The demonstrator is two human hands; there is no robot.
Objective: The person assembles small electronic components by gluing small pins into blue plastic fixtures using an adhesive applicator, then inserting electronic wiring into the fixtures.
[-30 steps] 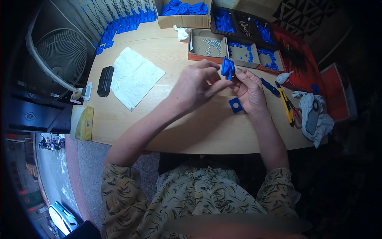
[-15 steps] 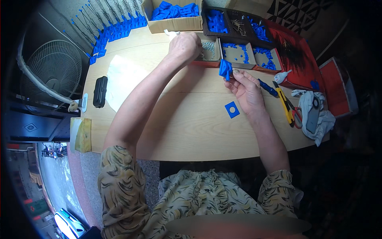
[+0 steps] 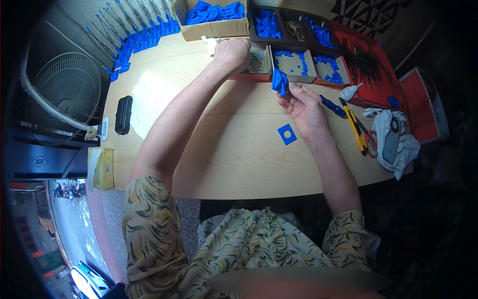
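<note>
My left hand (image 3: 232,55) is at the left end of a shallow box (image 3: 269,64) of small metal nuts (image 3: 257,59). Its fingers are hidden behind the back of the hand. A crumpled white piece (image 3: 211,45) shows just beside it. Between thumb and fingers, my right hand (image 3: 308,110) pinches a blue plastic part (image 3: 280,81), held above the wooden table. Below this hand lies a flat blue square plate (image 3: 287,134) with a round hole.
Shallow boxes of small blue pieces (image 3: 332,74), a dark tray (image 3: 288,44) and a cardboard box (image 3: 213,31) line the back. At right lie a yellow cutter (image 3: 354,127), red-handled scissors (image 3: 370,141) and a white cloth (image 3: 406,149). Left are a black case (image 3: 124,115) and fan (image 3: 66,90).
The view has shifted slightly. My left hand stays at the nut box, and my right hand still holds the blue plastic part, tilted a little differently.
</note>
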